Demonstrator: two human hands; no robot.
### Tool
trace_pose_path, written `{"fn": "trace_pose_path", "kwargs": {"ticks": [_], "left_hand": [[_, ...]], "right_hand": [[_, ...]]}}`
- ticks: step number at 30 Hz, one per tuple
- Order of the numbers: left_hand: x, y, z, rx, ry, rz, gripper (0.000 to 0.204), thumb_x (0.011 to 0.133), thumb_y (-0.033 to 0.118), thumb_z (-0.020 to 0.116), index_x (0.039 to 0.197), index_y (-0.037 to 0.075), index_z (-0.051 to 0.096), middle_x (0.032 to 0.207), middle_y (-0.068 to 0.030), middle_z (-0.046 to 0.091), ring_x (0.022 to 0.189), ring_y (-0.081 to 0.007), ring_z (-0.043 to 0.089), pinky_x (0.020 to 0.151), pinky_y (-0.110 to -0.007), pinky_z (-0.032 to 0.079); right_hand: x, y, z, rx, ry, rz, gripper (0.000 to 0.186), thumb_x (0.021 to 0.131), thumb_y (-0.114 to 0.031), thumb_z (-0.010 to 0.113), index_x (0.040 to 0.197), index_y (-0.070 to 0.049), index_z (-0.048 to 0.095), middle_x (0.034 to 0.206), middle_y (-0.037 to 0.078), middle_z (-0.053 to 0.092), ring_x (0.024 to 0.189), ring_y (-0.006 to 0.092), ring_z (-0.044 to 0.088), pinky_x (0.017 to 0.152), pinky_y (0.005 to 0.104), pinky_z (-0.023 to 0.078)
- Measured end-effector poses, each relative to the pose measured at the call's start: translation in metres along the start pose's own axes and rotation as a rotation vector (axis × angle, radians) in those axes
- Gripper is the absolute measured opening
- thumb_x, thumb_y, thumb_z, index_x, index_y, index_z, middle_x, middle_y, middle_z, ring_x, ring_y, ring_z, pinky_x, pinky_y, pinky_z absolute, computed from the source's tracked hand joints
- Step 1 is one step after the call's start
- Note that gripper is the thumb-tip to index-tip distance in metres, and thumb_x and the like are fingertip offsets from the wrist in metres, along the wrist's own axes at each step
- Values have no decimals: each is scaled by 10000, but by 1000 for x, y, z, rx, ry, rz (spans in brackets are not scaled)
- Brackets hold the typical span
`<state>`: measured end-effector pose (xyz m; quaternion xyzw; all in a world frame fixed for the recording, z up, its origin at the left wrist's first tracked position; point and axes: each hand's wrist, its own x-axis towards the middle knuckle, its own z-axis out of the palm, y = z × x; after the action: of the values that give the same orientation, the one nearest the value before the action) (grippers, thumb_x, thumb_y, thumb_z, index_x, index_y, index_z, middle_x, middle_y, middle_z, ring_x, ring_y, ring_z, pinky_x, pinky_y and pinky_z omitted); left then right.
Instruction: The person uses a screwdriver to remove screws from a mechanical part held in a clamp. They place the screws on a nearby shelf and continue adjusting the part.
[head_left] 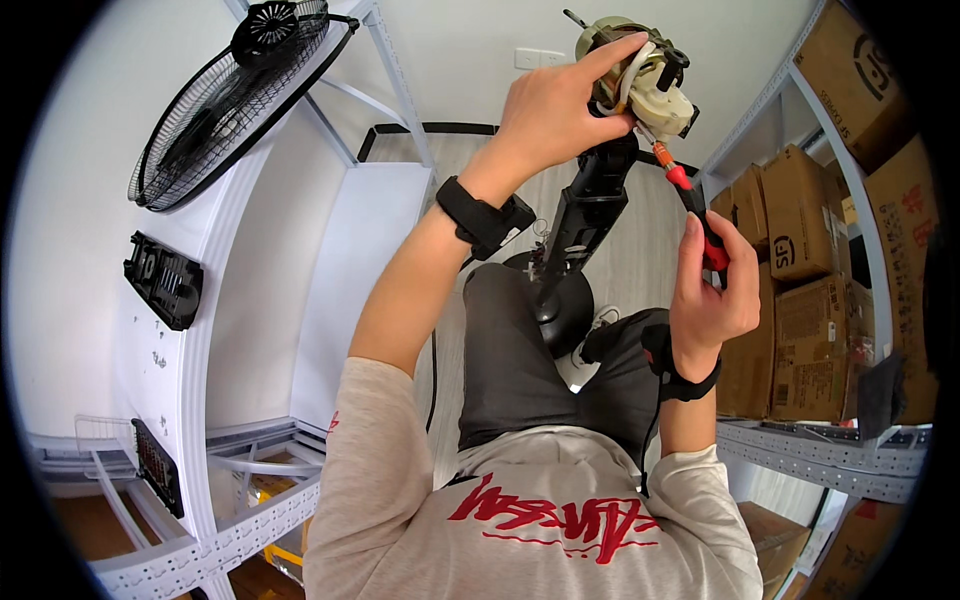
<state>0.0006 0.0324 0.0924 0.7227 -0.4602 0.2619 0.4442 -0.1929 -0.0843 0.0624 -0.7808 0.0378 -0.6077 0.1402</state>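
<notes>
Now the left hand (pixel 550 112) grips the cream and green motor (pixel 668 104), finger on top and thumb below, at the top of a black plastic pole (pixel 590 218). The right hand's (pixel 728 285) fingers are closed on a red and black screwdriver (pixel 692 196), its tip by the motor's underside. It looks like screwdriver work, which calls for a still motor and a straight tip. On the left, a long white shelf (pixel 172 385) holds a round black wire cage (pixel 215 112). Brown cardboard boxes (pixel 800 212) sit on the right.

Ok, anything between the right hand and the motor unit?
Just the screwdriver that the right hand holds, its tip by the lower edge of the motor unit; nothing else visible stands between them.
</notes>
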Motion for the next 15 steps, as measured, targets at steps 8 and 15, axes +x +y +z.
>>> {"fn": "trace_pose_path", "kwargs": {"ticks": [8, 15], "left_hand": [[0, 6, 15, -19, 18, 10, 769, 730, 204, 749, 1450, 225, 482, 705, -110, 671, 637, -338, 650, 587, -419, 509], [-1, 8, 18, 2, 51, 41, 749, 745, 153, 724, 1451, 164, 476, 697, -136, 657, 640, -355, 646, 585, -430, 505]], "right_hand": [[-4, 10, -1, 76, -39, 183, 179, 832, -46, 798, 977, -3, 703, 815, 65, 706, 595, 101, 623, 523, 224, 486], [0, 4, -11, 255, -241, 576, 189, 911, -77, 728, 1080, -7, 683, 753, 54, 702, 594, 84, 648, 545, 209, 489]]}}
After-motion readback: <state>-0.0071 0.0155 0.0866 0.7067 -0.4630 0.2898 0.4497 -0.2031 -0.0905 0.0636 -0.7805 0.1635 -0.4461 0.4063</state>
